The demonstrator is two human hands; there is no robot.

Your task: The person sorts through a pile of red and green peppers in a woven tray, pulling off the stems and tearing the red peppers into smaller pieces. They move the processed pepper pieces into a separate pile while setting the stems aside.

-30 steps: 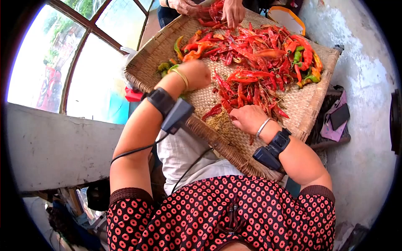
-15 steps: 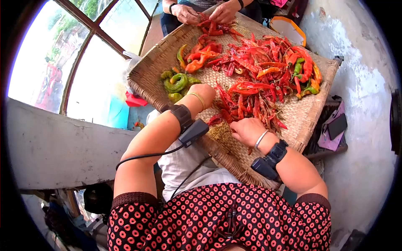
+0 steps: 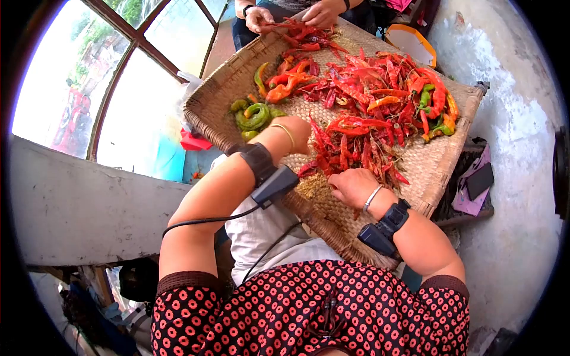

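My left hand is closed above the woven basket tray, between the green peppers and the red dried chili peppers. Its fingers curl away from view, so what they hold is hidden. Lower and to the right, my right hand is bent with its fingers curled in, at the near edge of the chili heap. Whatever lies in its grip cannot be made out. Pale yellow seeds are scattered on the weave between my hands.
Across the tray, another person's hands handle red chilies. Orange and green peppers lie at the heap's right. A window is on the left, and a phone rests on a pink cloth at the right.
My left hand has shifted slightly right, and my right hand has barely moved. The other person's hand on the left has moved slightly left with red chilies at its fingers.
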